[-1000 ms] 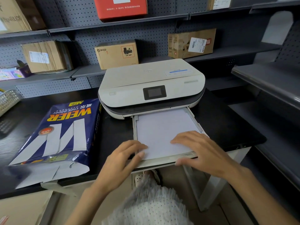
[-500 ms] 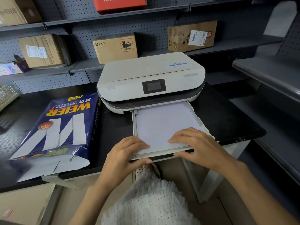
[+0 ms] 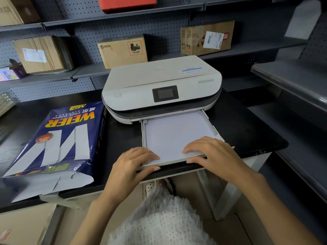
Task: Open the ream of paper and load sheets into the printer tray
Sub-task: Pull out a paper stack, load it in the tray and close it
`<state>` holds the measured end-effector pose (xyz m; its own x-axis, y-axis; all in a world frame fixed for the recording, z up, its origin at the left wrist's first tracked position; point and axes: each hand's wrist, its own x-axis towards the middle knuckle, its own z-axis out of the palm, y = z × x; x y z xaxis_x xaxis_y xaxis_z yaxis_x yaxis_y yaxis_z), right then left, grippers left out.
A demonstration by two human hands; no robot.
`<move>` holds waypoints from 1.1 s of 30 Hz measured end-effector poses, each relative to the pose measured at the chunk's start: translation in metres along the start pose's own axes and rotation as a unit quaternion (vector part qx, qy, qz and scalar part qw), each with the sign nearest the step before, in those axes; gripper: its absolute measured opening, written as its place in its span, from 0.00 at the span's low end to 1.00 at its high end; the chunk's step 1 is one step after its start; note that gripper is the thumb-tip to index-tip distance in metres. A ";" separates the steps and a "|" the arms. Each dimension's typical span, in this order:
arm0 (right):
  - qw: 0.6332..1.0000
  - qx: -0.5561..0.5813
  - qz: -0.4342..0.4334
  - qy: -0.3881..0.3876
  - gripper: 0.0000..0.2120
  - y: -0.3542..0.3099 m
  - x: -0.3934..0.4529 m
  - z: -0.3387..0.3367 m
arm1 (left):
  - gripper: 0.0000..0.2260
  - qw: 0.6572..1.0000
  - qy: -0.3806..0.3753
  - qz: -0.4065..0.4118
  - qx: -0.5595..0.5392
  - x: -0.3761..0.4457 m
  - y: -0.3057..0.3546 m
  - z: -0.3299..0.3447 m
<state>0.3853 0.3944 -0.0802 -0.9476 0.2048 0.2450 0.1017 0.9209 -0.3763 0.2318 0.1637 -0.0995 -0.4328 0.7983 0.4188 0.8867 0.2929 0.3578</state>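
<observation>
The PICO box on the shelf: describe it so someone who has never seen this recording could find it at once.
Start at the white printer on the black table. On the grey shelf directly behind it stands the PICO box, the middle one of three brown cartons. Only it bears the black PICO name and a red-hatched UN 3481 battery label; the other two carry white shipping labels.

Left of tray: bare black tabletop (image 3: 122,138) is left between the ream (image 3: 58,138) and the tray (image 3: 143,138).
Tray front: blocked by 2 hands.
Behind tray: closed off by the printer (image 3: 159,89).
</observation>
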 end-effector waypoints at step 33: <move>0.996 0.000 0.077 0.032 0.08 0.014 0.079 0.013 | 0.06 0.994 0.002 -0.075 0.076 0.069 -0.026 0.009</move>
<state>0.3076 0.4191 -0.0775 -0.8992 0.3648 0.2414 0.2447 0.8769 -0.4137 0.1807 0.2158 -0.0872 -0.5629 0.7377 0.3727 0.8260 0.4856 0.2863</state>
